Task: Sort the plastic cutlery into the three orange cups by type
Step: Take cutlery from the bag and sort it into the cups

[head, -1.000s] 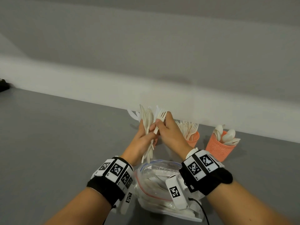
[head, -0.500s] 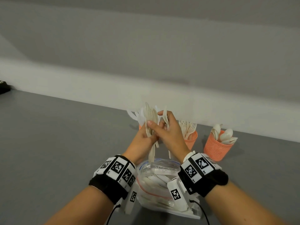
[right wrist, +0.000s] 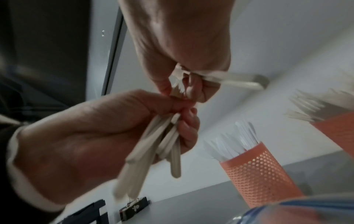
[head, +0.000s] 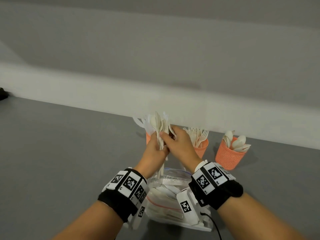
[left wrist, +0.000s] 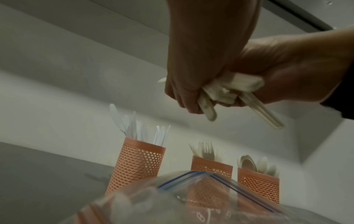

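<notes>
My left hand grips a bundle of white plastic cutlery upright, heads up; its handles stick out below the fist. My right hand is pressed against the bundle's right side and pinches cutlery pieces, one handle jutting sideways; their type is unclear. Behind the hands stand three orange mesh cups: the knife cup on the left, mostly hidden in the head view, the fork cup in the middle, and the spoon cup on the right.
A clear zip bag holding more white cutlery lies on the grey table under my wrists. A pale wall runs just behind the cups. A small dark object sits at the far left edge.
My right hand has moved down from the fork head it pinched at the bundle's top to meet the left hand's fingers. The left hand still holds the bundle upright.
</notes>
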{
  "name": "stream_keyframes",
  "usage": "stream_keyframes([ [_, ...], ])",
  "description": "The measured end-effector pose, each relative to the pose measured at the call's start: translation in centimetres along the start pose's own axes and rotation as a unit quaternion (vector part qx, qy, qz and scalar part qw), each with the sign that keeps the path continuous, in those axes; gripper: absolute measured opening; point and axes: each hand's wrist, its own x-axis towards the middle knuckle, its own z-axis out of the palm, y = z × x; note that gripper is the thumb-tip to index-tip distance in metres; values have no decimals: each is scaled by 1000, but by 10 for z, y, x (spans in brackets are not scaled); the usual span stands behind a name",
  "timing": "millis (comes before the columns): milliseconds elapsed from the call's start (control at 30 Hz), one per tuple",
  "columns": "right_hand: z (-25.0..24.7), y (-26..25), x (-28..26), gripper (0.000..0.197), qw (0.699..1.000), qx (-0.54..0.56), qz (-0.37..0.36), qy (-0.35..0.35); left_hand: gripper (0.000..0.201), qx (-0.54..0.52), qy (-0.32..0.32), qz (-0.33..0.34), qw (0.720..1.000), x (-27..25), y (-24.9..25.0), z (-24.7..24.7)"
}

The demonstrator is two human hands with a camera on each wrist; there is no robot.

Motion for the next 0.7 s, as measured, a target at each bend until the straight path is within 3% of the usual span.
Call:
stream_keyframes([
  [133, -8, -5, 0, 16, 986, 121, 91, -66, 61, -77, -23, -18, 997, 3, -4, -6],
  [300, -5, -4, 0, 21, 980, 151, 101, -82, 70, -204, -93, -74, 972, 4, 0, -15],
  [467, -11, -5, 0, 25, 958, 257, 119, -53, 41, -271, -57, -112, 954, 11, -2, -19],
  [633, -26, -17, 9, 10, 926, 367, 91, -7, 37, -232, -52, -118, 964, 10, -5, -22],
  [700, -28, -22, 10, 5, 942, 328, 72, -27, 40, -216, -56, -112, 968, 10, -6, -20],
])
